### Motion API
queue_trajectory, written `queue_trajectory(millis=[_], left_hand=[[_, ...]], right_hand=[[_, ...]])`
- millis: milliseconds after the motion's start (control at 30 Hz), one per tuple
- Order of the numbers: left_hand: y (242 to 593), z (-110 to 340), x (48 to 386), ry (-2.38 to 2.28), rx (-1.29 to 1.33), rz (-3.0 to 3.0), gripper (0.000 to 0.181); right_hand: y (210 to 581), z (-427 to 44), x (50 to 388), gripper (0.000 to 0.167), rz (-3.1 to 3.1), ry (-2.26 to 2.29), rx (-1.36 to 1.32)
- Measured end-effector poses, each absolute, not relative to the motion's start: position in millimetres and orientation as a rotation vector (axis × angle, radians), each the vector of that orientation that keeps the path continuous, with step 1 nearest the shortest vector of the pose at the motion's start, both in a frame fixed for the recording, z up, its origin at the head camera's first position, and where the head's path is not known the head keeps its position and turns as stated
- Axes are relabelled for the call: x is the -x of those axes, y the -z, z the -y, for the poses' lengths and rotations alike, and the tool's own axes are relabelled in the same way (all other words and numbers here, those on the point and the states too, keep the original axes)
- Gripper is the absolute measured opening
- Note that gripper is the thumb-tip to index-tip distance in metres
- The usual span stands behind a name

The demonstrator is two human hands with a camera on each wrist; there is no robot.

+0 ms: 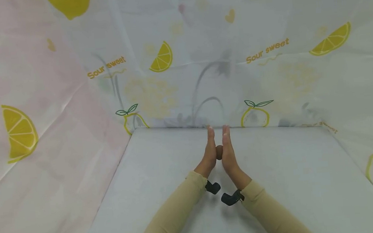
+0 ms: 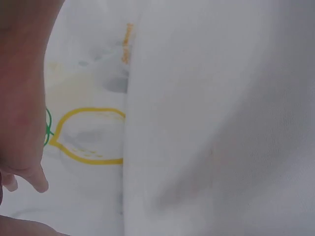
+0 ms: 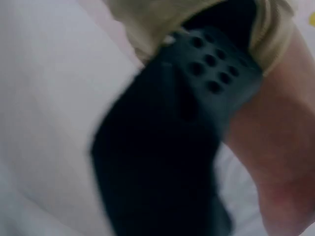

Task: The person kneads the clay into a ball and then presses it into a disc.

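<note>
In the head view a small round brown object (image 1: 219, 152) is held between the two palms, which face each other above the white surface. My left hand (image 1: 210, 151) touches its left side and my right hand (image 1: 228, 151) its right side. The fingers of both hands are straight and point away, toward the back wall. Part of my left hand (image 2: 22, 108) shows along the left edge of the left wrist view. In the right wrist view the heel of my right hand (image 3: 290, 196) is at the right; its fingers are out of frame.
The white tabletop (image 1: 163, 159) meets wall sheeting (image 1: 184, 87) printed with lemons and lettering at the back and sides. Dark wrist mounts (image 1: 232, 198) stick out at both cuffs. One dark mount (image 3: 157, 147) fills the middle of the right wrist view.
</note>
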State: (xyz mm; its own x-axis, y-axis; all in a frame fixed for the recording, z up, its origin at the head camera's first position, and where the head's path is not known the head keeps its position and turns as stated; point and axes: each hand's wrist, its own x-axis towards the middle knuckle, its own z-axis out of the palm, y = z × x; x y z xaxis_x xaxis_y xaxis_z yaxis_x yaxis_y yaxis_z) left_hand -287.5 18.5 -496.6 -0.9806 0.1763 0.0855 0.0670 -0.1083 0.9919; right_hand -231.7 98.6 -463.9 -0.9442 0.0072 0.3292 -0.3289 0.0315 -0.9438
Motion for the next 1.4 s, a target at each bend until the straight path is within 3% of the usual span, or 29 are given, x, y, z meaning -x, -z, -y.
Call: queue_trajectory(millis=[167, 400, 600, 933, 1400], left_hand=[[496, -21, 284, -2.236, -0.358, -2.038, 0.073], [492, -22, 280, -2.209, -0.442, -2.013, 0.075], [492, -24, 277, -2.195, -0.489, -1.971, 0.080], [485, -21, 279, -2.287, -0.530, -1.906, 0.089], [485, -11, 292, -2.343, -0.396, -1.939, 0.090]], right_hand=[[456, -104, 241, 0.060, 2.056, -2.013, -0.277], [480, -120, 276, 0.063, 2.080, -2.018, -0.144], [491, -130, 287, 0.074, 2.080, -2.014, -0.063], [507, -133, 286, 0.071, 2.099, -2.029, -0.043], [508, -98, 259, 0.062, 2.016, -1.959, -0.342]])
